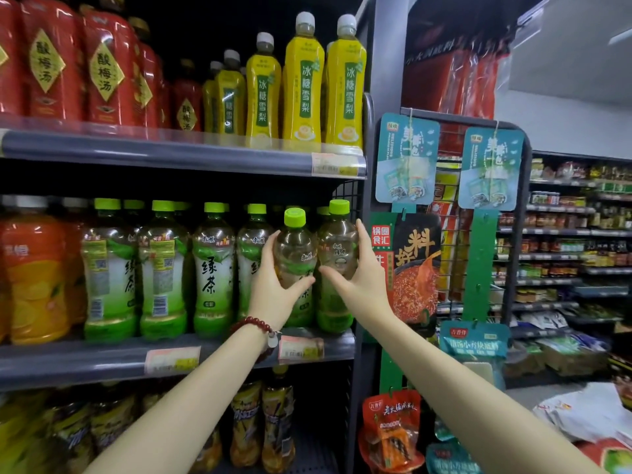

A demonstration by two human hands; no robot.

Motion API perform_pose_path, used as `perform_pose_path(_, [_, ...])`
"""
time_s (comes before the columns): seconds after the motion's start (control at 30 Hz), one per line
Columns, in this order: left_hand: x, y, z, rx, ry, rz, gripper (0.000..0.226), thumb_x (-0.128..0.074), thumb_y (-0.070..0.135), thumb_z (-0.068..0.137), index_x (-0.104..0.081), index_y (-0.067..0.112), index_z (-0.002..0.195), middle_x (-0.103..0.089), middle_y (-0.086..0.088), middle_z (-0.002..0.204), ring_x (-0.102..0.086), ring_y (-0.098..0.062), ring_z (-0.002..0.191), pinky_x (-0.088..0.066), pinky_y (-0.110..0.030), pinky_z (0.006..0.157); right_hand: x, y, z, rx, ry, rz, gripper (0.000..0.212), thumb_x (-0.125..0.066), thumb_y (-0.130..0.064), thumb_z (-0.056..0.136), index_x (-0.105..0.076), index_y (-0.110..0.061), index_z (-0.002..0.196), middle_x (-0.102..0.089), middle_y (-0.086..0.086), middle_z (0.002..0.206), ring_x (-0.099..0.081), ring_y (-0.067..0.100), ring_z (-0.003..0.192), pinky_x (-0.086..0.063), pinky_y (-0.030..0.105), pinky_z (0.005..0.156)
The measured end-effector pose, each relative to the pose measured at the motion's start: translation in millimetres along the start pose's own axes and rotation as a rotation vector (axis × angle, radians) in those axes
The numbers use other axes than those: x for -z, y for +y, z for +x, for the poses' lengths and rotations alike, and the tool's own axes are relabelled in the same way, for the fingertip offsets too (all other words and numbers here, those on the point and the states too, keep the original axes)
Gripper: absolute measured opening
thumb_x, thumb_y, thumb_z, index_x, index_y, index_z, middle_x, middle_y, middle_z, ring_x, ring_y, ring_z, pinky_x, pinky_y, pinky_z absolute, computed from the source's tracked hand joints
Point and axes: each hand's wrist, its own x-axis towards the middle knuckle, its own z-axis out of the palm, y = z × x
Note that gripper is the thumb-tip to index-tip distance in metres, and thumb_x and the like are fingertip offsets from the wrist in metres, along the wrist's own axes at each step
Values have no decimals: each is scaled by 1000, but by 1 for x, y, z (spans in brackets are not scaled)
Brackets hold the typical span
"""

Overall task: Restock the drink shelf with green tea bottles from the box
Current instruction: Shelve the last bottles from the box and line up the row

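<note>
1. At the right end of the middle shelf [102, 360], both hands are raised to a row of green tea bottles with bright green caps.
2. The left hand [273, 289] grips one green tea bottle [294, 248], fingers and thumb curled round its clear upper body; the bottle stands nearly upright at the shelf's front edge.
3. A red bead bracelet [253, 325] circles the left wrist.
4. The right hand [359, 278] holds the rightmost bottle [338, 248], the thumb on its front and the fingers reaching up along its right side; this bottle stands on the shelf, right by the wire side panel [345, 195].
5. The two held bottles are just beside each other, and whether they touch cannot be told.
6. Left of them, more green tea bottles [213, 268] stand in line, labels partly facing forward.
7. At the far left of the same shelf stands an orange drink bottle [34, 275].
8. The shelf above carries yellow pear drink bottles [304, 83] on the right and red bottles [106, 70] on the left.
9. The lower shelf holds darker yellow-labelled bottles [277, 422].
10. Price tags [172, 359] sit on the middle shelf's front rail.
11. To the right, a hanging rack [478, 261] displays seasoning packets [415, 265].
</note>
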Motion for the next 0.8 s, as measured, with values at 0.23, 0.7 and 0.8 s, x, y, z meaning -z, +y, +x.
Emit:
perform_pose_path(0.23, [-2,-3,-11,94,101,55,69,-79,40,67,-47,26,126,-54,21,107,-53,-2,100,-41,-20,85,3,10,-11,-173,-45,26,55,-82,-35,69,-58,-22,116,-66,-14,105,-61,-3,96,-54,21,84])
perform_pose_path(0.7, [-5,-8,-7,245,-52,281,68,-73,26,77,-35,16,133,-51,-8,134,-48,-27,125,-40,-37,101,1,3,-3,-307,-137,-74,47,-78,-13,75,-55,-14,116,-65,3,112,-62,19,104,-54,34,88])
perform_pose_path(0.8, [-7,-4,-6,235,4,267,64,-75,22,76,-40,13,129,-54,-9,130,-49,-27,123,-40,-37,102,-6,2,-5,-292,-32,-40,45,-79,-12,74,-56,-14,112,-65,1,109,-61,16,100,-52,29,83])
